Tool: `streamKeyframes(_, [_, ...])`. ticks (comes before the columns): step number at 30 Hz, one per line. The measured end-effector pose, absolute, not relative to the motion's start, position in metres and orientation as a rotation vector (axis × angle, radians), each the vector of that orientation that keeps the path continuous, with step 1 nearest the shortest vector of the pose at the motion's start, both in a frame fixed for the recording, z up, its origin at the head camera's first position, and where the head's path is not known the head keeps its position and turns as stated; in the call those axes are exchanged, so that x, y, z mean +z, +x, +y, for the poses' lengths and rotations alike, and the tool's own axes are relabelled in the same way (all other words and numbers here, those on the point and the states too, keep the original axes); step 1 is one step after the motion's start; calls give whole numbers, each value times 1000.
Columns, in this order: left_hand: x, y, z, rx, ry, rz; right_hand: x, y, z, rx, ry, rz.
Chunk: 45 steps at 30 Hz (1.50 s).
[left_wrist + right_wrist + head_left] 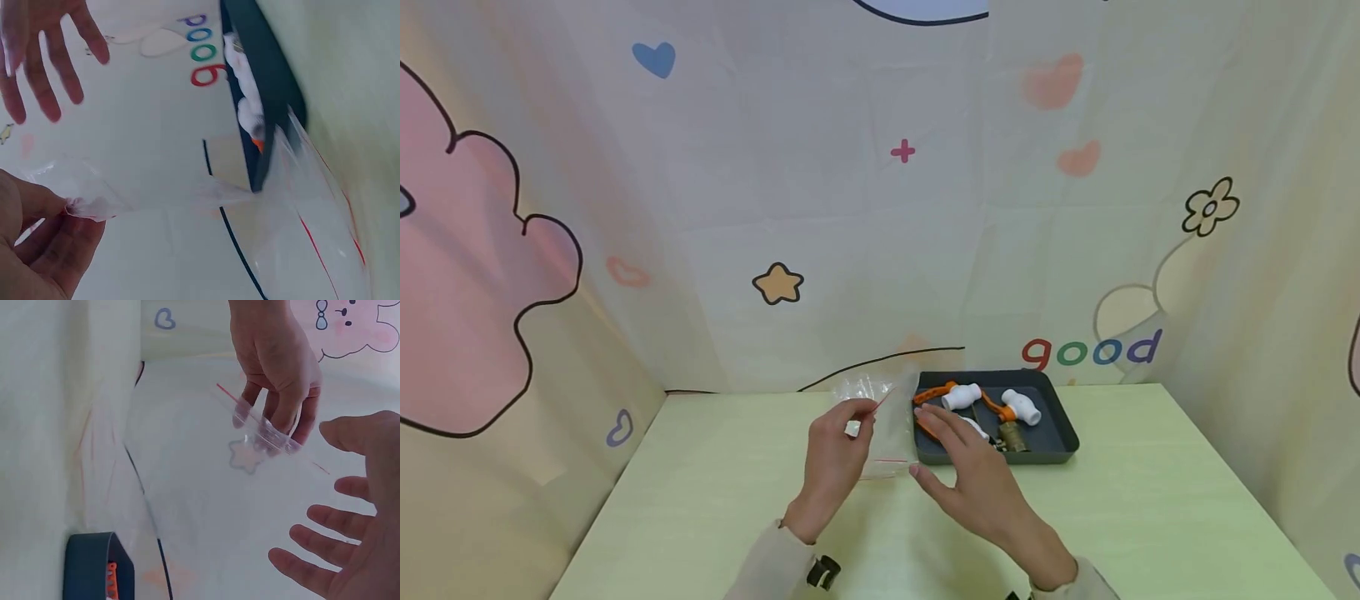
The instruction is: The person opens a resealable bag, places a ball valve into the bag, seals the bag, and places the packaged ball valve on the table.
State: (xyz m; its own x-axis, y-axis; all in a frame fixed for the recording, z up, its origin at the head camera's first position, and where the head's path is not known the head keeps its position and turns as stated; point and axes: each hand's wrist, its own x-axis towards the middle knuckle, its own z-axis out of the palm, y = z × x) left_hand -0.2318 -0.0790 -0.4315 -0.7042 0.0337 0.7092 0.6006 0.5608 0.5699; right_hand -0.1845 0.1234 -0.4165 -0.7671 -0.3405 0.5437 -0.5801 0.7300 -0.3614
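My left hand pinches a thin clear zip bag with a red line along its mouth, between thumb and fingertips. The right hand is raised to its right, fingers spread and holding nothing. In the left wrist view, the pinched bag hangs crumpled at the fingertips. More clear bags with red lines lie on the table beneath and between the hands, beside the tray's left wall.
A dark grey tray stands behind the right hand. It holds white valve-like pieces with orange handles and a brass-coloured cylindrical piece. A patterned curtain hangs behind the pale table.
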Motion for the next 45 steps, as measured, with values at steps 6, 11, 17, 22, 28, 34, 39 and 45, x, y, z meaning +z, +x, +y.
streamKeyframes(6, [-418, -217, -65, -1532, -447, -2074, -408, -182, 117, 769, 646, -2417])
streamKeyframes(11, [-413, -206, -56, -1671, -411, -2026, -404, -175, 116, 765, 631, -2377])
streamKeyframes(17, [-400, -193, -48, -1779, -402, -1991, -400, -168, 118, 740, 670, -2294])
streamKeyframes(22, [-395, -186, -46, -1799, -448, -2001, -398, -166, 118, 737, 690, -2272])
streamKeyframes(28, [-392, -179, -44, -1765, -467, -2062, -397, -166, 117, 740, 678, -2296])
streamKeyframes(34, [-394, -178, -44, -1753, -465, -2079, -401, -170, 117, 777, 640, -2292])
streamKeyframes(39, [-398, -176, -41, -1659, -494, -2073, -404, -173, 118, 804, 604, -2258])
streamKeyframes(45, [-400, -173, -38, -1542, -515, -2062, -407, -174, 119, 847, 588, -2230])
